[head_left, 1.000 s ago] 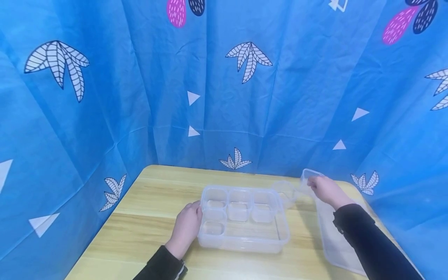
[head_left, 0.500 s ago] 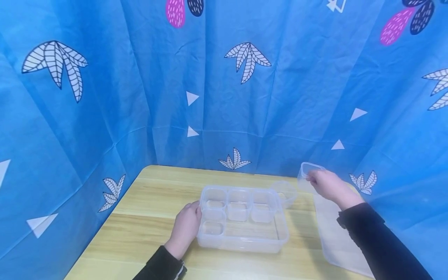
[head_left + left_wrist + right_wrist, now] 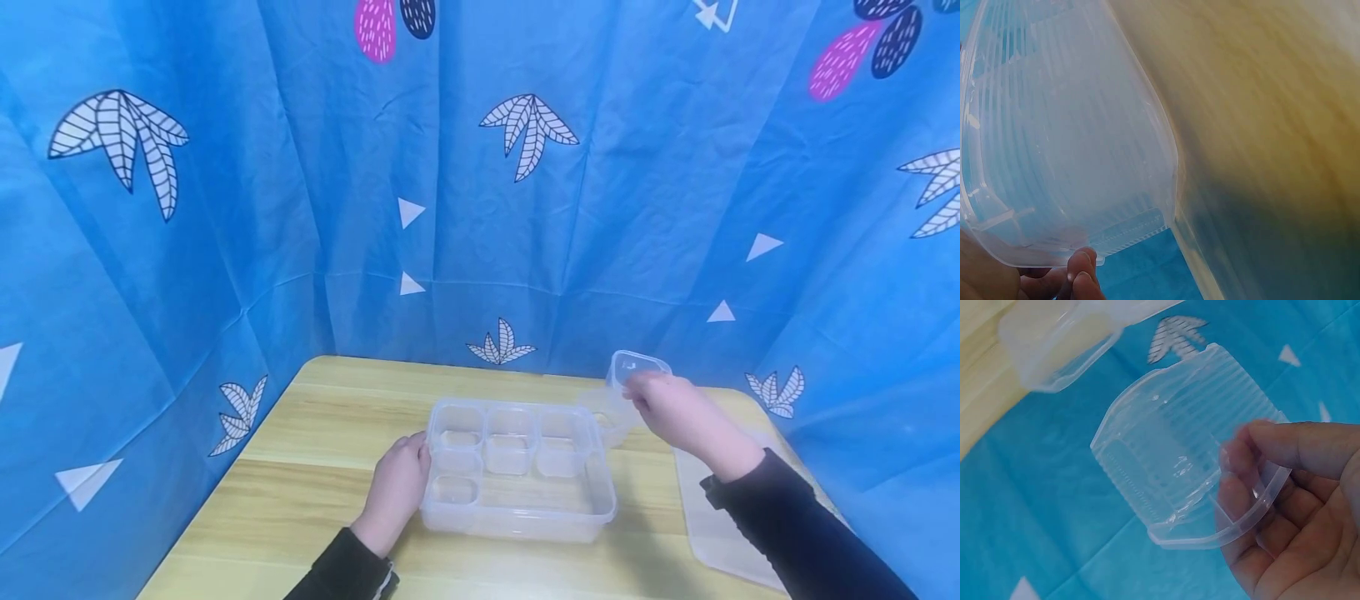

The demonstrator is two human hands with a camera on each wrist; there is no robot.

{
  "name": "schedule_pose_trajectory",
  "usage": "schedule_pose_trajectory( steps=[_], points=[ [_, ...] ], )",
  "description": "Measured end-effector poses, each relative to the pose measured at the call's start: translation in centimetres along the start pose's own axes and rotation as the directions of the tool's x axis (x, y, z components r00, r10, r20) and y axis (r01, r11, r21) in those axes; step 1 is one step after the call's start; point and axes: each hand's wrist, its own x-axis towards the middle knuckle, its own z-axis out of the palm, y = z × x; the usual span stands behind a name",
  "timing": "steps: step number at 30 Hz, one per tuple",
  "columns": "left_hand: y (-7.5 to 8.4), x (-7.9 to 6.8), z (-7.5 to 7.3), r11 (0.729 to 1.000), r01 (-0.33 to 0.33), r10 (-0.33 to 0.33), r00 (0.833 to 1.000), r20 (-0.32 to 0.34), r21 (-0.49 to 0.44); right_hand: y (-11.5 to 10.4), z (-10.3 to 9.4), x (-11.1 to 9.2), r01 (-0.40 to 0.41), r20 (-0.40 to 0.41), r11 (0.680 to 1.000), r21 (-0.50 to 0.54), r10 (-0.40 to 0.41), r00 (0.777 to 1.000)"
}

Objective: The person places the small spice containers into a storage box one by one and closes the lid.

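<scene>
A person's left hand (image 3: 397, 483) grips a clear tray (image 3: 525, 523) at its nine o'clock side while, on my remote feed, the right hand (image 3: 678, 417) pinches a small clear cup (image 3: 1166, 450) by its rim, aloft toward the tray's two o'clock. Four similar cups (image 3: 512, 429) sit inside the tray.

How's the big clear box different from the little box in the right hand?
Size: the big box is much larger than the little box.
Place: the big box rests on the table, with the left hand holding its side; the little box is held up by the right hand.
Inside: the big box has four small tubs; the little box has none.
Both are see-through.
</scene>
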Motion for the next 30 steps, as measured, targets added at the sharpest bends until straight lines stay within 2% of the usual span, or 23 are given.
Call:
schedule_pose_trajectory(
  steps=[12, 18, 24, 30],
  points=[
    [-0.2, -0.1, 0.3, 1.0, -0.007, 0.007, 1.0, 0.003, 0.001, -4.6, 1.0, 0.0, 0.115, -0.03, 0.993, -0.001, -0.115, 0.993],
    [-0.2, -0.1, 0.3, 1.0, -0.003, 0.003, 1.0, 0.003, 0.002, -6.5, 1.9, 0.1, 0.127, 0.001, 0.992, 0.025, -0.127, 0.992],
    [-0.1, -0.1, 0.1, 1.0, -0.01, 0.01, 1.0, 0.001, -0.002, -8.4, 2.7, 0.2, 0.116, 0.064, 0.991, 0.06, -0.12, 0.991],
    [-0.2, -0.2, 0.1, 1.0, -0.008, 0.008, 1.0, -0.004, 0.0, -9.9, 3.9, 0.7, 0.131, 0.074, 0.988, 0.087, -0.137, 0.988]
  ],
)
